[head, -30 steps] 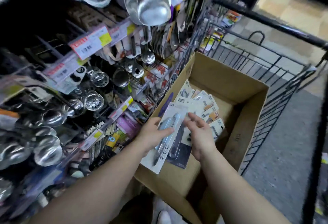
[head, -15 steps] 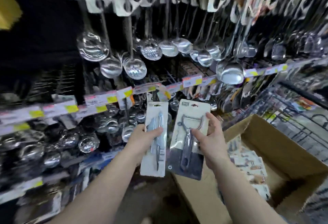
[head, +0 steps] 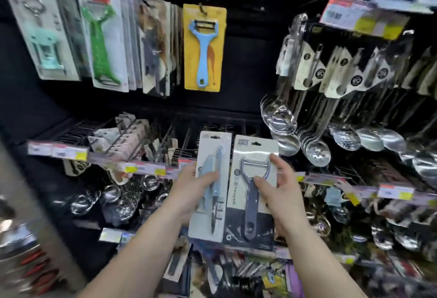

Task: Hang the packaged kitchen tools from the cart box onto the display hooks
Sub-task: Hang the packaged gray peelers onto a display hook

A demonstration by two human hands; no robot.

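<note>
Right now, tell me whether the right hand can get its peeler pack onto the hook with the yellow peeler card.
Probably yes: the right hand holds the peeler pack below the yellow peeler card, with nothing between.

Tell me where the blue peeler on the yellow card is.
Head view, upper centre: the yellow card hangs on a hook, right of the packed card row, above both hands.

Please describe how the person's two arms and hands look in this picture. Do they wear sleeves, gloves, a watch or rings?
Both forearms are bare up to the bottom edge of the picture; no sleeve shows. The left hand and the right hand are bare too, without gloves. No watch, bracelet or ring is visible on either wrist or on the fingers. The nails look short and unpainted, though the picture is slightly blurred.
</note>
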